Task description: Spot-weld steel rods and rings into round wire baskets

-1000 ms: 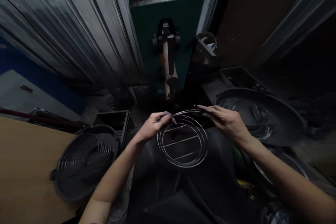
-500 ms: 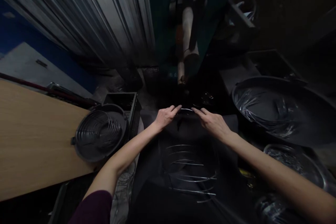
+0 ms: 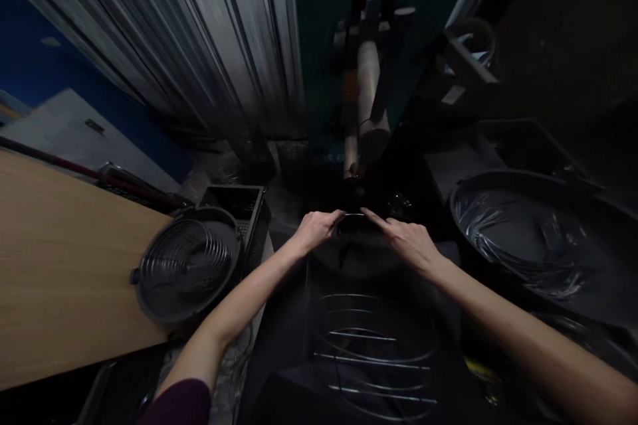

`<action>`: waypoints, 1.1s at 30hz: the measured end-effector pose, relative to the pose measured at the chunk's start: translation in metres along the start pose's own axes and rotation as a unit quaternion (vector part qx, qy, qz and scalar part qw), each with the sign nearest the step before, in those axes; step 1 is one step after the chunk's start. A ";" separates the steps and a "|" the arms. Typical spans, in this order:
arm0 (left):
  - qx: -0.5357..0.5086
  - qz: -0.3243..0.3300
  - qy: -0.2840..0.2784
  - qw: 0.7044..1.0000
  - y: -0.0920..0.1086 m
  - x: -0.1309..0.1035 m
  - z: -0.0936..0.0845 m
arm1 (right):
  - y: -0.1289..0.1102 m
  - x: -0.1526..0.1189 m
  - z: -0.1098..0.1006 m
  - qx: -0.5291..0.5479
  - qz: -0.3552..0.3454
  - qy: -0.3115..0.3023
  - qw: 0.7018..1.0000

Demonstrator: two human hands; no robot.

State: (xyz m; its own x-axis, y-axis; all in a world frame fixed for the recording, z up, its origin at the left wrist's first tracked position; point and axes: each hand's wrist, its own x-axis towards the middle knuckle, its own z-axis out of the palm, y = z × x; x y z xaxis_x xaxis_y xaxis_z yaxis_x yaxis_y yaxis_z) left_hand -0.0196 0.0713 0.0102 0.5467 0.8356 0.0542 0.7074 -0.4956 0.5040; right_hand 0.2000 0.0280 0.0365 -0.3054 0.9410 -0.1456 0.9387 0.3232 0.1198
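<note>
My left hand (image 3: 319, 228) is closed, its fingertips pinching the left end of a thin, curved metal wire (image 3: 353, 214). At the wire's right end, the fingers of my right hand (image 3: 401, 236) are closed on it too. The short arc between them bows slightly upward, in front of a dark machine. Below my hands, several shiny wire rings and rods (image 3: 373, 362) lie on dark cloth over my lap. The rest of the held wire is too dark to make out.
On the left, a round black tray (image 3: 144, 295) holds wire rings beside a wooden board (image 3: 74, 265) and a black crate (image 3: 259, 202). A large dark basin (image 3: 528, 179) with wires stands right. Ahead is a machine with a pale cylinder (image 3: 369, 80).
The view has shifted, so the machine, tray and basin appear lower. Both hands still hold the wire, slightly lower in the picture, and the lap rings also appear lower.
</note>
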 end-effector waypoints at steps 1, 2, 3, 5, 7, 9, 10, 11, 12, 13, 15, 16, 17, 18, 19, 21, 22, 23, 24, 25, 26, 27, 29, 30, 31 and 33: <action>0.035 -0.009 0.000 0.999 0.003 0.003 -0.005 | 0.002 0.002 -0.003 -0.003 0.006 0.003 1.000; 0.065 -0.015 -0.001 0.998 0.006 0.007 -0.012 | 0.003 0.005 -0.007 -0.003 0.014 0.009 1.000; 0.088 -0.020 0.000 0.996 0.009 0.012 -0.020 | 0.005 0.008 -0.012 0.000 0.023 0.015 1.000; 0.114 -0.028 0.004 0.993 0.015 0.025 -0.037 | 0.010 0.015 -0.022 0.013 0.040 0.026 0.999; 0.127 -0.030 0.002 0.991 0.019 0.036 -0.053 | 0.014 0.022 -0.033 0.026 0.050 0.032 0.998; 0.139 -0.027 -0.004 0.990 0.021 0.045 -0.064 | 0.017 0.028 -0.041 0.031 0.057 0.035 0.997; 0.145 -0.023 -0.006 0.989 0.021 0.049 -0.067 | 0.019 0.031 -0.044 0.031 0.060 0.036 0.997; 0.149 -0.017 -0.007 0.989 0.020 0.052 -0.069 | 0.020 0.033 -0.046 0.030 0.062 0.036 0.997; 0.152 -0.012 -0.006 0.988 0.019 0.054 -0.070 | 0.021 0.035 -0.047 0.030 0.064 0.035 0.997; 0.155 -0.006 -0.004 0.988 0.018 0.056 -0.071 | 0.022 0.037 -0.048 0.030 0.066 0.035 0.997; 0.161 0.000 0.000 0.987 0.016 0.058 -0.071 | 0.023 0.041 -0.048 0.030 0.067 0.034 0.997; 0.165 0.001 0.000 0.986 0.014 0.059 -0.070 | 0.024 0.042 -0.047 0.031 0.068 0.034 0.997; 0.168 0.002 0.000 0.986 0.014 0.060 -0.070 | 0.024 0.042 -0.047 0.032 0.068 0.033 0.997; 0.171 0.003 -0.001 0.985 0.013 0.060 -0.070 | 0.024 0.043 -0.047 0.033 0.068 0.032 0.997; 0.172 0.005 -0.001 0.985 0.013 0.061 -0.070 | 0.025 0.043 -0.047 0.035 0.068 0.031 0.997; 0.170 0.007 0.000 0.985 0.013 0.061 -0.070 | 0.025 0.044 -0.047 0.038 0.066 0.029 0.997; 0.167 0.008 0.000 0.986 0.013 0.061 -0.071 | 0.025 0.044 -0.047 0.040 0.066 0.028 0.997; 0.163 0.008 0.000 0.987 0.014 0.061 -0.071 | 0.025 0.044 -0.047 0.043 0.066 0.028 0.997; 0.158 0.008 -0.001 0.987 0.014 0.061 -0.071 | 0.025 0.044 -0.048 0.047 0.066 0.028 0.996; 0.153 0.007 0.000 0.988 0.014 0.061 -0.071 | 0.024 0.044 -0.048 0.051 0.066 0.029 0.996; 0.151 0.004 0.001 0.989 0.014 0.061 -0.071 | 0.024 0.045 -0.048 0.055 0.068 0.030 0.996; 0.149 0.000 0.004 0.989 0.014 0.061 -0.071 | 0.024 0.045 -0.048 0.058 0.072 0.031 0.995; 0.143 -0.003 0.006 0.990 0.013 0.060 -0.071 | 0.025 0.046 -0.047 0.060 0.077 0.034 0.995; 0.138 -0.003 0.003 0.990 0.013 0.059 -0.071 | 0.026 0.046 -0.045 0.061 0.077 0.037 0.995; 0.132 -0.002 0.000 0.991 0.013 0.059 -0.071 | 0.027 0.047 -0.044 0.062 0.075 0.041 0.994; 0.125 0.004 -0.007 0.992 0.014 0.060 -0.070 | 0.031 0.048 -0.040 0.069 0.070 0.052 0.994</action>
State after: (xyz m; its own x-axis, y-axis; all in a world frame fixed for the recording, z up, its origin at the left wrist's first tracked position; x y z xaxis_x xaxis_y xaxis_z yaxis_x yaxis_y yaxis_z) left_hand -0.0087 0.1312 0.0811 0.5573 0.8291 0.0444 0.7911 -0.5465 0.2747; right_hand 0.2085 0.0870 0.0727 -0.1776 0.9835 -0.0345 0.9841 0.1776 -0.0041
